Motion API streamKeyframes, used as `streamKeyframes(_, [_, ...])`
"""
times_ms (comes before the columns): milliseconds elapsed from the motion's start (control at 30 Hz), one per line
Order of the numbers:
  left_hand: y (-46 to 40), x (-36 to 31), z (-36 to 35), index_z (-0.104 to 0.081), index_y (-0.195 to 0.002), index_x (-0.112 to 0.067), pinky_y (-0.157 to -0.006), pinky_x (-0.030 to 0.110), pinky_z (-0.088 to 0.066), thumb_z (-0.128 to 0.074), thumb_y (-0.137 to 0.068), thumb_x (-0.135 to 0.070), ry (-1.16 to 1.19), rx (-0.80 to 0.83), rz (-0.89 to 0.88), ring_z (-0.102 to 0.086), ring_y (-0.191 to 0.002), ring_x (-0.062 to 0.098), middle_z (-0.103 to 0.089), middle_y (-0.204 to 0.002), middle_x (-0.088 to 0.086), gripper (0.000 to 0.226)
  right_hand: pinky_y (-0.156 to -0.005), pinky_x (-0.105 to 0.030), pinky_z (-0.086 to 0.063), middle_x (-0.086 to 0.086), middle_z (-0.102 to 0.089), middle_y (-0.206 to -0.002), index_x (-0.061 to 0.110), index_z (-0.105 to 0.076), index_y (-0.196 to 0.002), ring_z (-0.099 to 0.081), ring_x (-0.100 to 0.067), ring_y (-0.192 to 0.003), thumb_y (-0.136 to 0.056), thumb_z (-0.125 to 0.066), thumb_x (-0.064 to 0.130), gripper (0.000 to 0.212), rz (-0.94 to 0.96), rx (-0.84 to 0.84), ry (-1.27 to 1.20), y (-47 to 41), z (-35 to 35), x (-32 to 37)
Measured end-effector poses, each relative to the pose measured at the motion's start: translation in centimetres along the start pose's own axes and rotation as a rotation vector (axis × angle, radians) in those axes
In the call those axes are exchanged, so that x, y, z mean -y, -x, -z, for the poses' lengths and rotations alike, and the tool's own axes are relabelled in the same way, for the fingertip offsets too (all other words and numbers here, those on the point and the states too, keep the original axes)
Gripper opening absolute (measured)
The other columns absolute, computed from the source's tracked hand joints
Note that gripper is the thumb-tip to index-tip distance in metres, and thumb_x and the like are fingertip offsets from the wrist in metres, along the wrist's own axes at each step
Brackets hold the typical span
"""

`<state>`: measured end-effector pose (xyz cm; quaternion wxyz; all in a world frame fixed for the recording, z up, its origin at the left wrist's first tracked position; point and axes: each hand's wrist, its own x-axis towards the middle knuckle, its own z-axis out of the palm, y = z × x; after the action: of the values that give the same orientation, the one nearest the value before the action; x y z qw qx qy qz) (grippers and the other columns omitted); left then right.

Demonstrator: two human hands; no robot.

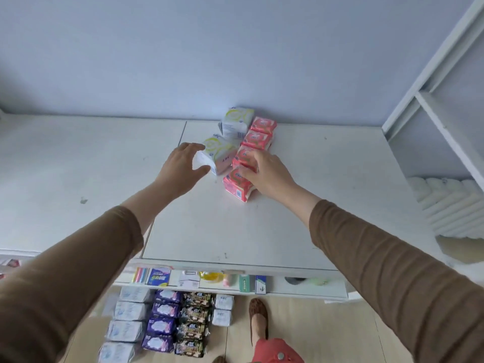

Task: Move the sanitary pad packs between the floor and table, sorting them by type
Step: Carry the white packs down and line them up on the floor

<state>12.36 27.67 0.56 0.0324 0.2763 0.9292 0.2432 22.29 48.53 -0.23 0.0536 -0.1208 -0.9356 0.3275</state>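
On the white table (262, 226) a row of several red pad packs (258, 138) runs away from me. My right hand (264, 174) rests on the nearest red pack (235, 188), fingers curled over its top. Left of the row stand two white-and-green packs; my left hand (183, 166) is spread against the near one (220, 153), thumb and fingers on its end. The far one (237, 121) stands by the wall. On the floor below, packs lie in rows: pale blue (128, 331), purple (161, 326), dark patterned (193, 326) and two small white ones (222, 309).
A shelf under the tabletop holds small boxes and a yellow item (209, 276). White shelving (445, 121) stands at the right with a stack of white pads (450, 205). My foot in a brown shoe (258, 318) is on the wooden floor beside the rows.
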Motion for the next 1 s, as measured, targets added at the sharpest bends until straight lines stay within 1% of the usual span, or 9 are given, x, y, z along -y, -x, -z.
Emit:
streamKeyframes(133, [-7.2, -0.4, 0.3, -0.048, -0.140, -0.017, -0.106, 0.034, -0.032, -0.064, -0.092, -0.032, -0.016, -0.003, 0.049, -0.041, -0.132, 0.024, -0.047, -0.142, 0.005, 0.053, -0.089, -0.037, -0.041, -0.011, -0.062, -0.111, 0.009, -0.059, -0.106, -0.053, -0.032, -0.109, -0.095, -0.052, 0.044, 0.037, 0.081, -0.041, 0.212, -6.0, -1.3, -0.3])
streamKeyframes(300, [-15.6, -0.5, -0.2, -0.047, -0.139, -0.015, -0.108, 0.036, -0.033, -0.063, -0.092, -0.032, -0.035, 0.012, 0.042, -0.043, -0.131, 0.026, -0.049, -0.139, 0.008, 0.052, -0.099, -0.044, -0.036, -0.009, -0.061, -0.122, 0.010, -0.060, -0.118, -0.047, -0.031, -0.121, -0.091, -0.042, 0.067, 0.066, 0.081, -0.051, 0.462, -11.2, -3.8, -0.1])
streamKeyframes(367, [-18.6, -0.6, -1.0, -0.047, -0.139, -0.015, -0.108, 0.037, -0.034, -0.064, -0.092, -0.033, -0.047, 0.041, 0.030, -0.043, -0.130, 0.027, -0.050, -0.138, 0.009, 0.053, -0.102, -0.044, -0.032, -0.008, -0.061, -0.123, 0.012, -0.064, -0.116, -0.045, -0.030, -0.123, -0.085, -0.039, 0.078, 0.077, 0.075, -0.016, 0.524, -12.1, -4.8, -0.2])
streamKeyframes(433, [-21.2, -0.6, -2.0, -0.046, -0.140, -0.016, -0.107, 0.039, -0.035, -0.064, -0.091, -0.036, -0.063, 0.076, 0.031, -0.044, -0.130, 0.027, -0.050, -0.138, 0.009, 0.056, -0.101, -0.043, -0.031, -0.005, -0.062, -0.114, 0.014, -0.069, -0.108, -0.046, -0.028, -0.116, -0.081, -0.041, 0.082, 0.078, 0.109, -0.044, 0.564, -12.3, -5.4, -0.2])
streamKeyframes(600, [-25.9, -0.6, -4.6, -0.038, -0.148, -0.019, -0.109, 0.040, -0.033, -0.067, -0.088, -0.047, -0.128, 0.226, 0.013, -0.039, -0.135, 0.028, -0.043, -0.146, 0.009, 0.072, -0.093, -0.042, -0.037, -0.003, -0.064, -0.092, 0.016, -0.062, -0.096, -0.055, -0.027, -0.098, -0.074, -0.054, 0.080, 0.068, 0.203, -0.126, 0.541, -11.8, -6.2, 0.4])
streamKeyframes(733, [-27.9, -0.2, -5.0, -0.031, -0.152, -0.024, -0.109, 0.041, -0.033, -0.072, -0.082, -0.052, -0.148, 0.392, 0.008, -0.038, -0.136, 0.028, -0.035, -0.150, 0.007, 0.087, -0.080, -0.042, -0.040, -0.004, -0.062, -0.081, 0.017, -0.049, -0.104, -0.060, -0.028, -0.077, -0.066, -0.069, 0.071, 0.070, 0.305, -0.065, 0.461, -10.5, -7.0, 1.5])
streamKeyframes(867, [-28.1, -0.4, -3.8, -0.045, -0.126, -0.026, -0.090, 0.042, -0.044, -0.085, -0.064, -0.054, -0.205, 0.508, 0.003, -0.051, -0.109, 0.025, -0.048, -0.123, -0.003, 0.079, -0.066, -0.039, -0.040, -0.008, -0.054, -0.093, 0.015, -0.038, -0.113, -0.059, -0.031, -0.072, -0.066, -0.081, 0.047, 0.071, 0.345, 0.055, 0.302, -9.2, -8.4, 2.9])
streamKeyframes(933, [-27.3, -0.6, -3.4, -0.039, -0.112, -0.026, -0.076, 0.040, -0.045, -0.088, -0.056, -0.054, -0.226, 0.521, -0.008, -0.053, -0.092, 0.024, -0.052, -0.109, -0.004, 0.079, -0.061, -0.038, -0.043, -0.009, -0.048, -0.100, 0.012, -0.037, -0.118, -0.059, -0.033, -0.074, -0.067, -0.084, 0.040, 0.074, 0.330, 0.115, 0.231, -8.6, -8.7, 3.3])
streamKeyframes(1000, [-26.2, -0.7, -3.3, -0.035, -0.114, -0.027, -0.071, 0.039, -0.044, -0.090, -0.053, -0.053, -0.197, 0.515, -0.020, -0.053, -0.089, 0.022, -0.051, -0.109, -0.005, 0.086, -0.061, -0.040, -0.048, -0.010, -0.045, -0.106, 0.011, -0.036, -0.125, -0.059, -0.032, -0.081, -0.065, -0.088, 0.033, 0.083, 0.312, 0.180, 0.160, -8.0, -8.8, 3.4])
